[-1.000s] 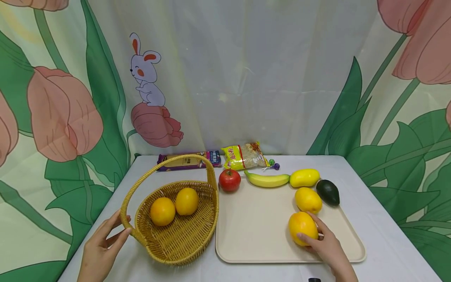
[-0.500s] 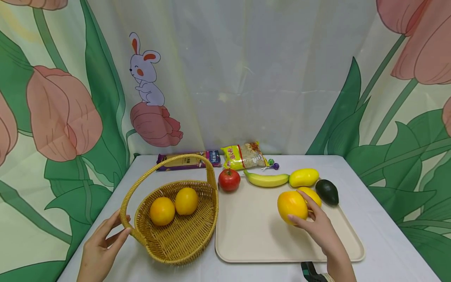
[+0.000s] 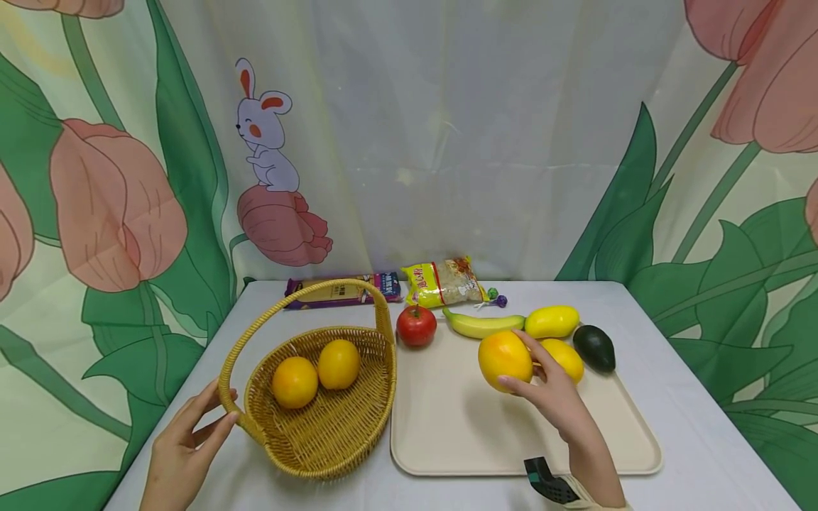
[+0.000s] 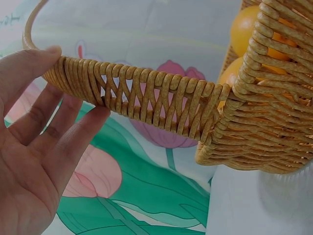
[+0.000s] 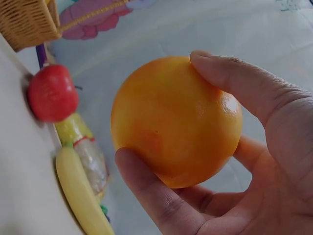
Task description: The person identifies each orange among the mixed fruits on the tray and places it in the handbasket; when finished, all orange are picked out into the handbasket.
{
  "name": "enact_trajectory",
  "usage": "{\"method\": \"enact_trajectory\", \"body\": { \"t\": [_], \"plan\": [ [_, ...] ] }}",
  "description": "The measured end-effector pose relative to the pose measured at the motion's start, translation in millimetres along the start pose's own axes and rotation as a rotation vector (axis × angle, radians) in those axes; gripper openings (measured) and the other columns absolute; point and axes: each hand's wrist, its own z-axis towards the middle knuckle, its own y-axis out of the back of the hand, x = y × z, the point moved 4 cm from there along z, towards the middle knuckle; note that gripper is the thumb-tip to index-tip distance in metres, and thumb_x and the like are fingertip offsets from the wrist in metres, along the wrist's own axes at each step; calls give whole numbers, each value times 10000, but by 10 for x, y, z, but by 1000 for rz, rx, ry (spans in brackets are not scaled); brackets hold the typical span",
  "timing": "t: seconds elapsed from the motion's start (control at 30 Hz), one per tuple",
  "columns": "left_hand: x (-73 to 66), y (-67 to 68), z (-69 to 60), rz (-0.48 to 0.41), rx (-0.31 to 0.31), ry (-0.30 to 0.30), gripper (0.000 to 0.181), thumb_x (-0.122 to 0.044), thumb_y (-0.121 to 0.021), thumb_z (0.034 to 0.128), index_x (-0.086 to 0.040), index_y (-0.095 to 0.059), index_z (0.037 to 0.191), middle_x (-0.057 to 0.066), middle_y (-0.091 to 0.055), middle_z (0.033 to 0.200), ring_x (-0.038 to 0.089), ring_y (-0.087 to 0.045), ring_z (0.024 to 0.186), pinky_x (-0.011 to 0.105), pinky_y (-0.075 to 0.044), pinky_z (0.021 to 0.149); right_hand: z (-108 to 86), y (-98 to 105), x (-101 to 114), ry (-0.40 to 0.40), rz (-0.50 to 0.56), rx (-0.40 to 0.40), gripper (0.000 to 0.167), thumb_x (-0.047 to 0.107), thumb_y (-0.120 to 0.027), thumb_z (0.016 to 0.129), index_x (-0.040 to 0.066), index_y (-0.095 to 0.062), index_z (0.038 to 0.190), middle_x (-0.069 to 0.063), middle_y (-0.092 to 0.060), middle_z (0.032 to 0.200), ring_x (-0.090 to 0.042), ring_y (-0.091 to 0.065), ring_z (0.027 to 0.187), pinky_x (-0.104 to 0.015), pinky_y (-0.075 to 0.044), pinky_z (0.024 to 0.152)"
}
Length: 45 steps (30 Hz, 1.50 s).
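My left hand (image 3: 182, 451) pinches the handle (image 4: 88, 76) of a wicker basket (image 3: 319, 451), thumb on one side and fingers on the other. Inside the basket lie two round orange-yellow fruits, one (image 3: 295, 383) beside the other (image 3: 339, 365). Above the beige tray (image 3: 447, 433), my right hand (image 3: 554, 397) holds a similar round orange-yellow fruit (image 3: 503, 360) between thumb and fingers. The right wrist view shows this fruit (image 5: 171, 120) held apart from everything else. Partly behind the right hand sits a yellow fruit (image 3: 567, 360) on the tray.
Along the tray's back edge lie a red round fruit (image 3: 417, 326), a banana (image 3: 488, 326) and a long yellow fruit (image 3: 552, 321). An avocado (image 3: 594, 348) sits at its right edge. Behind are a purple snack pack (image 3: 339, 292), a yellow bag (image 3: 424, 284) and two lollipops (image 3: 498, 301).
My right hand has lifted the round orange-yellow fruit off the tray's right side and carried it up and leftward. The left hand and basket stay put.
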Motion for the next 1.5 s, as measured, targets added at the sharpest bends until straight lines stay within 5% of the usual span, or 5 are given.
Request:
{"method": "enact_trajectory", "body": {
  "t": [1.5],
  "plan": [
    [8,-2,5,-12,18,-10,600,-3,-707,810,-185,-524,1352,-321,-534,1024,-215,-496,978,1,-502,692,170,-427,438,101,61,85,769,442,-770,744,487,-342,1380,-27,-450,1383,-275,-459,1183,-321,-490,839]
  ]
}}
